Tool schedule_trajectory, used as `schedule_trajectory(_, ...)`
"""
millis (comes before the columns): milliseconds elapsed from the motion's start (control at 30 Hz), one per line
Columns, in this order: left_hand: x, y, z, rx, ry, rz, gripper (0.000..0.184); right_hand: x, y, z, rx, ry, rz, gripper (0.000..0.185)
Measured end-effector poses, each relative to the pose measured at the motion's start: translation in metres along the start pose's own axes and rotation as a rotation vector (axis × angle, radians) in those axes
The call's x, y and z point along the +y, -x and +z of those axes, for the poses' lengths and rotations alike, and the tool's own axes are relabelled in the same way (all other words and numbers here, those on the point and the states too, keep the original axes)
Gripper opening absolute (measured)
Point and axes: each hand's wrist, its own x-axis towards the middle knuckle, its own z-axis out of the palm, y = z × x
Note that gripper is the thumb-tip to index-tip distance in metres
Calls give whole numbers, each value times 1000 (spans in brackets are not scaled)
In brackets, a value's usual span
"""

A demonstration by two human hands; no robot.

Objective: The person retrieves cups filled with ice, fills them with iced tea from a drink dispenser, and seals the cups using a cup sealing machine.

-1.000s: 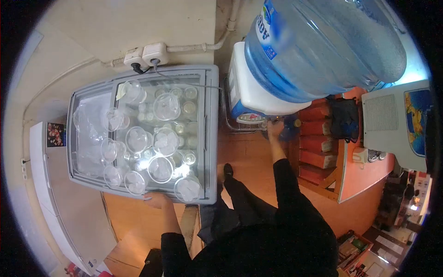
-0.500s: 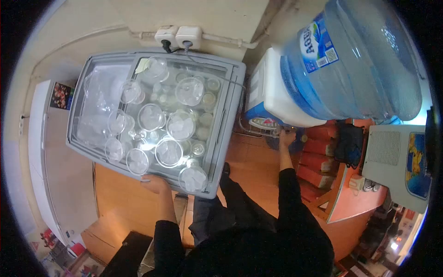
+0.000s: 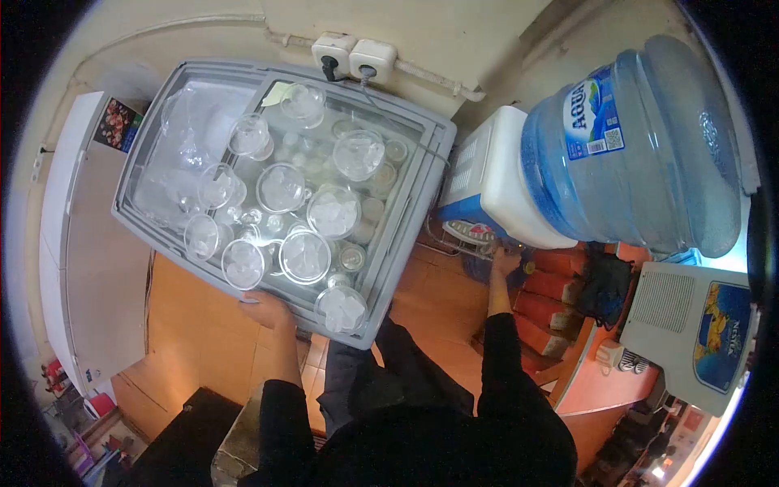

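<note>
- Water dispenser [image 3: 501, 183], one, in the upper right of the frame: a white body with a blue lower front and a small grille.
- Upturned bottle [image 3: 649, 158], one, blue-tinted, ribbed and clear, with a blue-and-white label reading AQUA; it is seated on the dispenser.
- Right hand [image 3: 505, 262], right of centre, just under the dispenser; its arm is outstretched and black-sleeved. Its fingers are too small and blurred to tell whether they pinch anything.
- Left hand [image 3: 270, 310], below centre-left, forearm raised, at the near rim of one grey-framed chest [image 3: 406, 227]; I cannot tell whether its fingers grip.
- Clear cups [image 3: 333, 213], ten, on the chest's glass top, left of centre; several contain ice-like chunks.
- Wall sockets [image 3: 335, 47], two, at upper centre, each with one plug.
- White cabinet [image 3: 101, 243], one, at the frame's left.
</note>
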Motion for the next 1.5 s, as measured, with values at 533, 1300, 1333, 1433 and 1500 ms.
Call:
schedule_trajectory(533, -22, -8, 12, 22, -39, 61, 43, 26, -8, 14, 102, 84, -154, 44)
schedule_trajectory(1300, 22, 8, -8, 102, -13, -77, 47, -238, 132, -72, -605, -412, -901, 50)
schedule_trajectory(1333, 21, 7, -9, 73, -24, -86, 47, -268, 146, -73, -705, -462, -886, 50)
schedule_trajectory(1433, 22, 8, -12, 49, -37, -111, 48, -347, 187, -69, -908, -457, -1048, 51)
schedule_trajectory(1500, 21, 7, -12, 57, -44, -125, 48, -378, 212, -46, -933, -513, -1208, 50)
